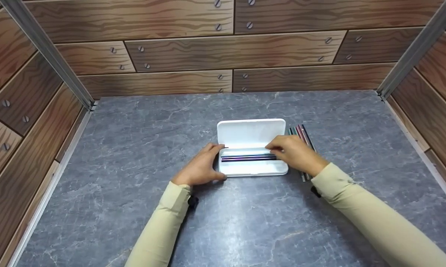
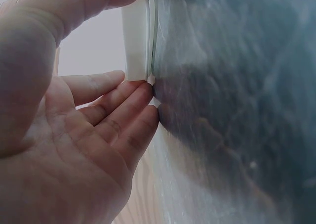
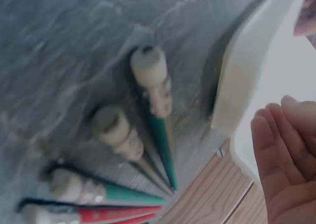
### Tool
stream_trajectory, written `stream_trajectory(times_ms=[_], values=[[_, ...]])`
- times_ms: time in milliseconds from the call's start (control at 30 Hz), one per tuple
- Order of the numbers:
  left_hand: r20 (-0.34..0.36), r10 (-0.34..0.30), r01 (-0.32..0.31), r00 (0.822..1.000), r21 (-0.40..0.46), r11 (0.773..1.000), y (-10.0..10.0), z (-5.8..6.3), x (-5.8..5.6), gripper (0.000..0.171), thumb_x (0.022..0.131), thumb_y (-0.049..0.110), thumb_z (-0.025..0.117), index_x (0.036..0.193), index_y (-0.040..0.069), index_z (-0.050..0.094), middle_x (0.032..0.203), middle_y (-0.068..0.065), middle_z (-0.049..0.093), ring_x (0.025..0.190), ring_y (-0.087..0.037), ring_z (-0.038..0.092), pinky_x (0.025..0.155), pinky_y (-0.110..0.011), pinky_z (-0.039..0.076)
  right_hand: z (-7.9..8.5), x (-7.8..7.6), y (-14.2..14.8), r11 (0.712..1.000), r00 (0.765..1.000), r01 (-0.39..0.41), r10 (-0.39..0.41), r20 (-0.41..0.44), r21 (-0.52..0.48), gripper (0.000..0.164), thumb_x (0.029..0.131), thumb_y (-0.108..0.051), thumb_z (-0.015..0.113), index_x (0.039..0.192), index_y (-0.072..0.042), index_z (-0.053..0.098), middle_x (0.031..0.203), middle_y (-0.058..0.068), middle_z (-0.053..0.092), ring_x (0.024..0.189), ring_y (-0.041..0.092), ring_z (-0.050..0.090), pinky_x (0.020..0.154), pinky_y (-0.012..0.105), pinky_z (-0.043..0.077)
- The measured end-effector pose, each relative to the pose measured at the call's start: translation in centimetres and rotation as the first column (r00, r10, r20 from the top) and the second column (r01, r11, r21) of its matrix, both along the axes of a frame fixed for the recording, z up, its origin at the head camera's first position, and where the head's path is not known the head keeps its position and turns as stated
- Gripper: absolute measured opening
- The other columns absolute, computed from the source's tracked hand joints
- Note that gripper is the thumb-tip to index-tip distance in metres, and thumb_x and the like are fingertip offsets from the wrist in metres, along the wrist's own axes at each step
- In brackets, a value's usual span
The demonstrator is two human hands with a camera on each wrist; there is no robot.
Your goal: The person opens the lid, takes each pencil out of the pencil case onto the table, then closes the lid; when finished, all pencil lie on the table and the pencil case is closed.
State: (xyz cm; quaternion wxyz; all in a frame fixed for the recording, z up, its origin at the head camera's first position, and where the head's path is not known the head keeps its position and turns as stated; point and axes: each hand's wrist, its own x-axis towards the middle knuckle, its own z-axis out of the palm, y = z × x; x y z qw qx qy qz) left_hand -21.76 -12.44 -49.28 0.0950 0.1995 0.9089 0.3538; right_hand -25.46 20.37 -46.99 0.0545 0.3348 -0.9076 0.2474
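An open white pencil case lies on the table, its lid raised at the back. Several dark pencils lie lengthwise inside. My left hand holds the case's left end, thumb at the front corner and fingers towards the back; the left wrist view shows those fingers against its side. My right hand is over the right end of the case, fingertips close to the thumb. In the right wrist view nothing shows between its fingers. It covers the right ends of the pencils inside.
Right of the case lies a loose group of pencils, partly under my right hand. Green and red pencils with white eraser ends show in the right wrist view. Wood-patterned walls enclose the grey marbled table.
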Motion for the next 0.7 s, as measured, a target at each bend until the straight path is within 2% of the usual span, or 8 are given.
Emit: stream_trajectory(times_ms=[300,400,700], values=[[-0.013,0.002,-0.002,1.000,0.003,1.000,0.02,0.05,-0.01,0.098,0.083,0.016,0.097,0.166,0.002,0.049,0.159,-0.018,0.056,0.149,-0.036,0.056,0.131,-0.050,0.046,-0.66,0.06,-0.88,0.980,0.991,-0.121,0.127,-0.029,0.160,0.015,0.099,0.006,0.075,0.111,0.002,0.085,0.103,0.017,0.082,0.097,0.035,0.080,0.088,0.051,0.068],[-0.017,0.002,-0.002,1.000,-0.003,1.000,0.06,0.13,-0.03,0.098,0.083,0.016,0.097,0.167,0.002,0.048,0.159,-0.019,0.056,0.148,-0.036,0.057,0.131,-0.050,0.046,-0.70,-0.06,-0.90,0.975,0.988,-0.143,0.151,-0.037,0.171,0.015,0.099,0.006,0.076,0.110,0.002,0.084,0.102,0.016,0.081,0.096,0.033,0.080,0.087,0.050,0.067],[-0.024,-0.007,0.008,1.000,0.019,1.000,-0.07,-0.04,0.04,0.097,0.082,0.015,0.096,0.166,0.001,0.049,0.158,-0.019,0.056,0.149,-0.037,0.056,0.131,-0.051,0.045,-0.74,-0.18,-0.93,0.975,0.988,-0.147,0.151,-0.011,0.169,0.014,0.099,0.006,0.076,0.107,-0.001,0.085,0.101,0.014,0.080,0.095,0.030,0.079,0.086,0.049,0.067]])
